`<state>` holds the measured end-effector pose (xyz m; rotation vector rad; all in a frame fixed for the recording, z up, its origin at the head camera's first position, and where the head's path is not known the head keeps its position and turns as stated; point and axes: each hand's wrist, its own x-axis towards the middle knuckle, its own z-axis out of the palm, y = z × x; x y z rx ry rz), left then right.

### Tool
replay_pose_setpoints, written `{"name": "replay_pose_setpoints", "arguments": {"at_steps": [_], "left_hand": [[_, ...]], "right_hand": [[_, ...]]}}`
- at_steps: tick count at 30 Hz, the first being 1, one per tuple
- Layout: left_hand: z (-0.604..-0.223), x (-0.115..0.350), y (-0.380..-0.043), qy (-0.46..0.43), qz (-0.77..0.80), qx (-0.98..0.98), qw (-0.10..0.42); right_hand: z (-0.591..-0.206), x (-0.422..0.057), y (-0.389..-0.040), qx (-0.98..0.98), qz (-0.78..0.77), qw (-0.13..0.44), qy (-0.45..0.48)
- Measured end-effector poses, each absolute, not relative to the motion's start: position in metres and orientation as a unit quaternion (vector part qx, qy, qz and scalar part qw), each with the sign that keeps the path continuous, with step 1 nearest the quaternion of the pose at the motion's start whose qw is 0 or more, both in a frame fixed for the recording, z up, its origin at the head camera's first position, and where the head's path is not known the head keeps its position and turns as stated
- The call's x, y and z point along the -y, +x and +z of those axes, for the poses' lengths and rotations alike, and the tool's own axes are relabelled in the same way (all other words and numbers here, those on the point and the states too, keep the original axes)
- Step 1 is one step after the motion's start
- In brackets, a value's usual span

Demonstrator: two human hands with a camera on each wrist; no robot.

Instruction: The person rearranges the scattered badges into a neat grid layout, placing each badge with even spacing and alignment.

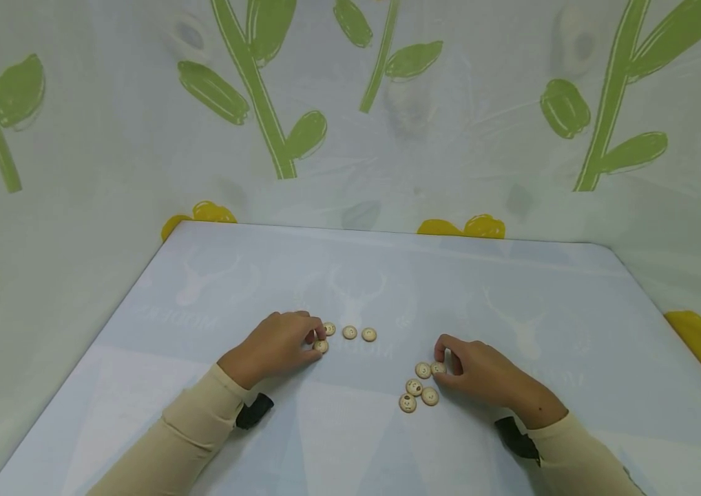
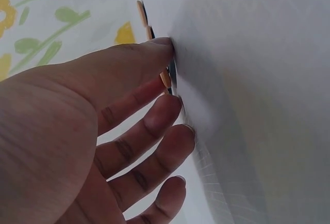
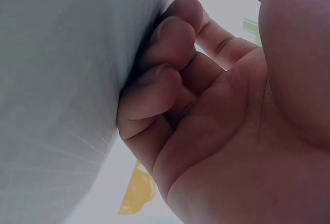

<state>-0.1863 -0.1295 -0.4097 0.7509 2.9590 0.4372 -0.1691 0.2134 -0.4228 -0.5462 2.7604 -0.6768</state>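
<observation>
My left hand (image 1: 282, 348) pinches a pale round wooden disc (image 1: 321, 346) between thumb and fingertips, low on the table. Right beside those fingers lies another wooden disc, partly covered by them, with two more in a loose row to its right. In the left wrist view, my thumb (image 2: 139, 56) partly hides thin disc edges (image 2: 165, 78). My right hand (image 1: 480, 372) holds a wooden disc (image 1: 438, 368) between thumb and index finger, at the upper right of a cluster of similar discs (image 1: 414, 387) with small dark markings. Its other fingers (image 3: 165, 43) curl against the tabletop.
The discs lie on a pale table (image 1: 233, 275) with faint deer-head prints. Behind it hangs a light curtain-like backdrop (image 1: 450, 151) with green leaves and yellow flowers. A dark strap piece (image 1: 254, 411) shows under the left wrist, another (image 1: 516, 437) under the right.
</observation>
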Motion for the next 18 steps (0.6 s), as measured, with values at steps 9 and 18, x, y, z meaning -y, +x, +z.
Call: {"name": "replay_pose_setpoints", "arguments": {"at_steps": [9,18], "left_hand": [[-0.4117,0.13,-0.1871,0.245,0.145,-0.958,0.026],[-0.4127,0.1296,-0.1878,0.25,0.15,-0.956,0.018]], "right_hand": [[-0.4225,-0.2129,-0.1685,-0.947,-0.233,0.126,-0.183],[-0.4231,-0.212,-0.1684,-0.95,-0.224,0.119,-0.181]]}}
